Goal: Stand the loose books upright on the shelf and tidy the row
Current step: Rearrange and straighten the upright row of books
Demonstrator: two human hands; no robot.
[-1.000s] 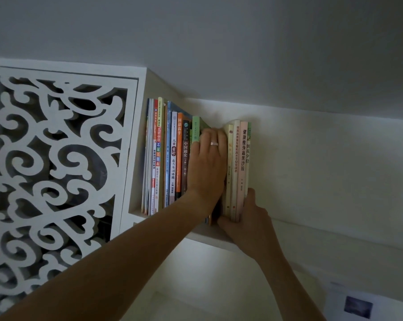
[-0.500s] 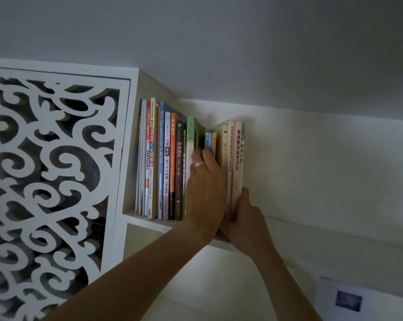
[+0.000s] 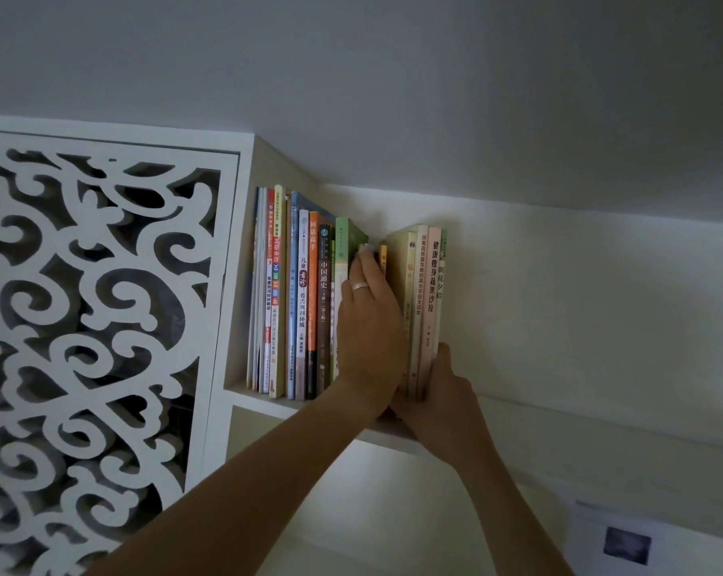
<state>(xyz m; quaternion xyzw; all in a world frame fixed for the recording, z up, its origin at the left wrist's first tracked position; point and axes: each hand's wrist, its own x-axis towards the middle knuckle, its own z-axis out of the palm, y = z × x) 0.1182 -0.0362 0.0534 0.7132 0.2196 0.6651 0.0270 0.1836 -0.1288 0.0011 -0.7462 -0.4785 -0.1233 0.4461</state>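
Observation:
A row of books stands upright on the white shelf [image 3: 264, 403], starting at its left wall. A green book [image 3: 341, 247] leans slightly right at the end of the left group [image 3: 301, 301]. My left hand [image 3: 368, 326], wearing a ring, lies flat over the spines of thin middle books [image 3: 383, 259], its fingertips at their tops. My right hand [image 3: 440, 392] grips the bottom of the right-hand group of cream and pink books [image 3: 424, 293], with the thumb on the outer side. The lower parts of the middle books are hidden behind my left hand.
A white fretwork panel [image 3: 93, 326] closes the shelf unit on the left. The shelf board runs on bare to the right [image 3: 600, 430], under a sloping ceiling. A sheet with a dark picture [image 3: 625, 544] lies below at the lower right.
My left hand slid down the middle spines, then back up so its fingertips reach the tops. My right hand stays at the base of the right-hand books, and the gap looks narrower.

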